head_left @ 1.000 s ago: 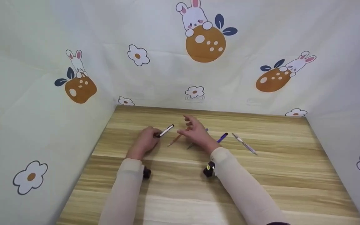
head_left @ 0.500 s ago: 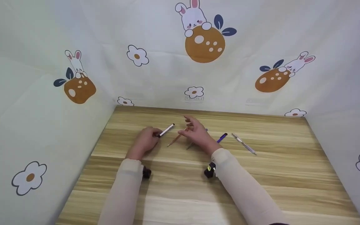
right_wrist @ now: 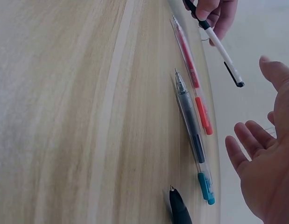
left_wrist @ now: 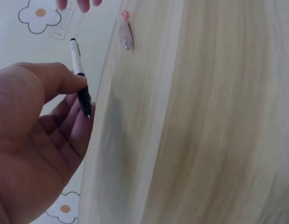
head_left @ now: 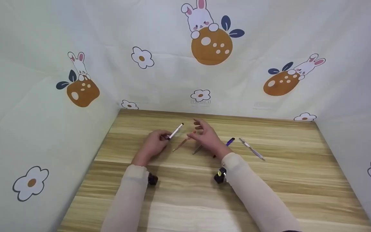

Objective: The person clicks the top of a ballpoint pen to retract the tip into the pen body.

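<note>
Between thumb and fingers, my left hand (head_left: 154, 143) pinches a white pen (head_left: 176, 130) near its black grip. In the left wrist view, that pen's metal tip points down and its clip end stands up and away. My right hand (head_left: 208, 138), fingers spread and loosely bent, holds nothing above the pens. Under and beside it lie a clear pen with red ink (right_wrist: 188, 60) and a clear pen with dark ink and a teal end (right_wrist: 191, 123). A black-tipped pen (right_wrist: 179, 207) shows only partly in the right wrist view.
On the wooden table (head_left: 185, 193), a blue pen (head_left: 230, 141) with a dark end and a clear pen (head_left: 252, 149) lie right of my right hand. A patterned cloth (head_left: 159, 77) with rabbits and flowers walls the back and sides.
My left hand has moved slightly to the right and away from me with the white pen, which now points more steeply away. My right hand has shifted slightly right.
</note>
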### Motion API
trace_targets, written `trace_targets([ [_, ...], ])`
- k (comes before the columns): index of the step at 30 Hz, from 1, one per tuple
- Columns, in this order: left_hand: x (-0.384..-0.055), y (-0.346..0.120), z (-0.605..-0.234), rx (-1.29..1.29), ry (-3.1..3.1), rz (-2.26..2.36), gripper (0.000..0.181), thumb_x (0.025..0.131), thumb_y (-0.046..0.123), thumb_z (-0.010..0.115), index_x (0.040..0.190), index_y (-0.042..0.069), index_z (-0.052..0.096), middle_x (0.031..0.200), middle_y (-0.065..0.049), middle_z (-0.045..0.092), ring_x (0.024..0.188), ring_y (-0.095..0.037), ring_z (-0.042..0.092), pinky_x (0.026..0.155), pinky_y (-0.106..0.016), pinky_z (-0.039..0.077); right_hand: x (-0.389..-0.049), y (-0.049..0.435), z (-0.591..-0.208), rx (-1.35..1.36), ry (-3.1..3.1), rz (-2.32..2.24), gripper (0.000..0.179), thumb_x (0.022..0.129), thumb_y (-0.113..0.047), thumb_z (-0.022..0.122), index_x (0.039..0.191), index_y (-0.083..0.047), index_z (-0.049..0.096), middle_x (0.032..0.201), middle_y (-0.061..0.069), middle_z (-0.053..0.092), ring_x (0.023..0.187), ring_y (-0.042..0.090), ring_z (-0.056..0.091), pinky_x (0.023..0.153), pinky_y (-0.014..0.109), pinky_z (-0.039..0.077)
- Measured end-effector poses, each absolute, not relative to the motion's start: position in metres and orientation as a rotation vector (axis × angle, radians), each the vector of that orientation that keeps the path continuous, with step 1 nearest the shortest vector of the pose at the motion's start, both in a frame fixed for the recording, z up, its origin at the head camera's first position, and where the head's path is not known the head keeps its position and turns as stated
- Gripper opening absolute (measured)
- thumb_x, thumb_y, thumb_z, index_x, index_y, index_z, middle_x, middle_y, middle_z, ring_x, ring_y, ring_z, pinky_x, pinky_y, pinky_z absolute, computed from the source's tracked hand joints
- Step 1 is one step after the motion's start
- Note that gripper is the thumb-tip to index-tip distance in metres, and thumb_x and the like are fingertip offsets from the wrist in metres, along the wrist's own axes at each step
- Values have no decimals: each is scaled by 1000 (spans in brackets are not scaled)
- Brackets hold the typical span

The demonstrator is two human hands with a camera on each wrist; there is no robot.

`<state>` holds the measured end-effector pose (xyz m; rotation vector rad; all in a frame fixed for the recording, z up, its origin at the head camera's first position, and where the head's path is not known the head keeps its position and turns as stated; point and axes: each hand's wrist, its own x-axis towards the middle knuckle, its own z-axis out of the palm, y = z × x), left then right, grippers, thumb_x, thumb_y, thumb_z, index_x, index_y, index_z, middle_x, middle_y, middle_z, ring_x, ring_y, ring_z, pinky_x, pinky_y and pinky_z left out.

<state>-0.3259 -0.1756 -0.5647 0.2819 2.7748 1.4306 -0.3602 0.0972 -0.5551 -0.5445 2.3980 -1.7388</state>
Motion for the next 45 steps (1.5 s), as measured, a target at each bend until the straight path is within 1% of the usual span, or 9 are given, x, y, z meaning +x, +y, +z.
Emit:
trace_targets([
  [4,-323,-167,-564,319,2713,1532,30,98,-8,71,126,-1,78,104,-10,73,96,-21,67,86,-35,56,-361,98,-553,-497,2368,-1807,75,101,-18,83,166,-5,45,159,28,51,142,44,56,116,57,49],
  [8,-320,-158,-564,319,2673,1598,31,97,-8,69,125,1,78,105,-9,73,96,-20,66,85,-32,55,-363,101,-553,-466,2351,-1876,72,101,-15,82,164,-5,48,157,29,53,139,42,59,114,56,51],
  [16,-315,-140,-563,326,2589,1688,30,100,-6,70,128,3,76,109,-10,72,98,-22,68,83,-33,58,-362,109,-549,-370,2303,-1968,67,102,-14,80,161,-6,51,154,26,57,135,36,62,102,44,57],
  [20,-314,-131,-562,349,2541,1745,29,100,-7,69,127,2,76,108,-12,72,97,-22,67,83,-32,56,-360,113,-545,-359,2268,-2025,64,103,-11,79,160,-4,51,152,28,57,134,35,63,105,40,55],
  [23,-314,-124,-561,369,2490,1785,31,99,-8,67,127,0,75,107,-13,71,93,-21,65,79,-30,55,-360,115,-543,-348,2222,-2075,62,103,-8,78,159,-4,52,151,27,59,132,35,64,106,38,56],
  [29,-313,-109,-560,405,2340,1919,36,93,-13,63,127,-9,71,100,-9,68,88,-15,62,71,-25,53,-358,115,-541,-312,2118,-2182,59,102,-2,76,157,-2,54,145,22,64,126,31,66,103,35,59],
  [33,-310,-101,-558,404,2269,1956,37,94,-11,63,131,-11,67,103,-10,68,91,-16,62,72,-25,54,-355,116,-537,-313,2063,-2239,58,101,3,75,155,0,54,142,22,65,121,27,69,101,34,60],
  [38,-307,-94,-557,369,2203,1995,38,95,-8,67,133,-8,67,108,-13,70,94,-18,64,76,-26,57,-353,115,-536,-312,1985,-2306,56,100,8,73,153,2,56,139,26,66,113,22,71,98,33,62],
  [45,-307,-85,-557,378,2133,2065,36,95,-9,68,130,-9,65,105,-9,68,94,-18,65,78,-25,57,-350,117,-532,-292,1975,-2296,55,99,10,70,152,1,57,144,32,62,114,21,70,99,35,61],
])
